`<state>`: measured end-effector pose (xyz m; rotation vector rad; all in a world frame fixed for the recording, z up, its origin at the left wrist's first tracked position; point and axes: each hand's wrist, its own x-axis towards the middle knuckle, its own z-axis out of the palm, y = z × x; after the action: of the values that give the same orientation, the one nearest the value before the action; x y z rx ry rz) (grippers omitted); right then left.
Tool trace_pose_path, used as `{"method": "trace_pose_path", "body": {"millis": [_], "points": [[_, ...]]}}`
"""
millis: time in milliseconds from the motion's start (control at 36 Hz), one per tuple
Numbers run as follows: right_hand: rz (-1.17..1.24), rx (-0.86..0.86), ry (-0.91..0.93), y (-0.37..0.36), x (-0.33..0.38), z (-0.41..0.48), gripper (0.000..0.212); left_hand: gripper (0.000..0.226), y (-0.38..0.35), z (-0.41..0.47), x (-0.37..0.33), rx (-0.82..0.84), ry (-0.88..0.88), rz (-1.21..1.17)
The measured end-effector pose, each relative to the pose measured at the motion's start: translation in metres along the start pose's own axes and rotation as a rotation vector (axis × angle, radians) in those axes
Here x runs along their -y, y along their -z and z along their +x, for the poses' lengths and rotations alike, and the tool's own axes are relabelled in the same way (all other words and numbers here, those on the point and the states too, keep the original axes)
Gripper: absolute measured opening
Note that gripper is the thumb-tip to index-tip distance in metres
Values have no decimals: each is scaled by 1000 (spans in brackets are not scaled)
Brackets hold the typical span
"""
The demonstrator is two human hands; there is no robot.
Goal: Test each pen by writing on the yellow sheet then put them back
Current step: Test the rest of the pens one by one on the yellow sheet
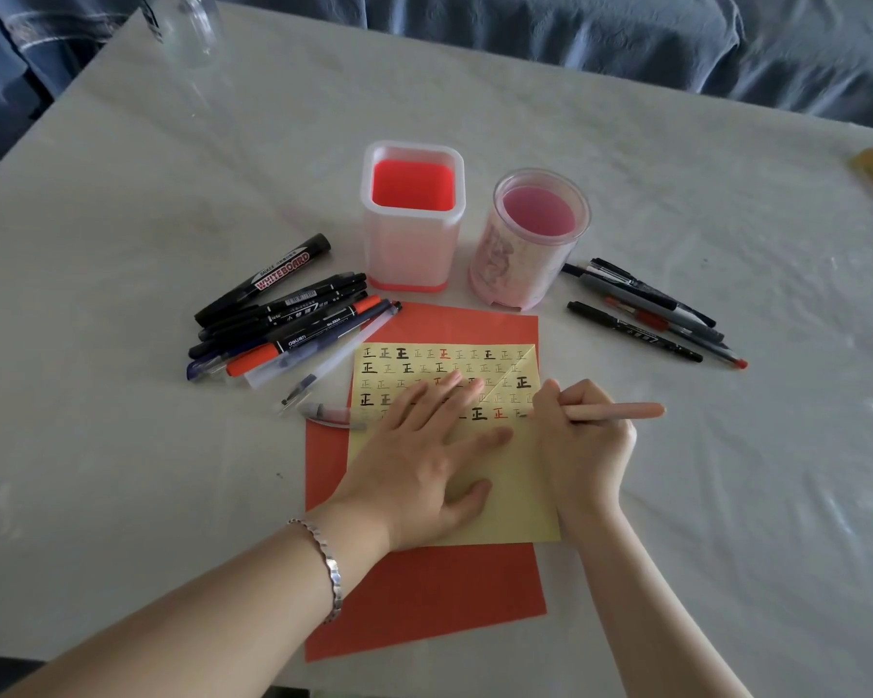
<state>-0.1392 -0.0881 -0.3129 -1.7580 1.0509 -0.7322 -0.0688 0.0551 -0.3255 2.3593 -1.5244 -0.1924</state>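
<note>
On the white table (122,445), left hand (424,445) lay spread flat on the square yellow paper sheet (515,511), right hand (580,440) gripped a slim pink pen (621,411) at its right edge, where a stroke could run off.

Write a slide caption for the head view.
Right hand grips pink pen at yellow sheet; left hand presses sheet flat.

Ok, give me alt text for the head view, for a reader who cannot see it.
A right hand holds a pink pen at the edge of a yellow sheet with rows of test marks, while the left hand presses it flat. The sheet lies on red paper; behind stand an empty square holder and round holder, flanked by loose pens.
</note>
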Motion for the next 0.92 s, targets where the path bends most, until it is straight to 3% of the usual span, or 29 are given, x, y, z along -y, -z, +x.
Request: {"method": "trace_pose_path", "body": {"millis": [472,694,917], "points": [[-26,10,22,0,-4,0,41,46,-1,0,0,-14,-4,2],[-42,-82,31,-1,-5,-1,37,45,-3,-1,2,-22,-9,1],[90,-85,-79,2,1,-1,34,45,-4,-2,3,-23,-21,5]]}}
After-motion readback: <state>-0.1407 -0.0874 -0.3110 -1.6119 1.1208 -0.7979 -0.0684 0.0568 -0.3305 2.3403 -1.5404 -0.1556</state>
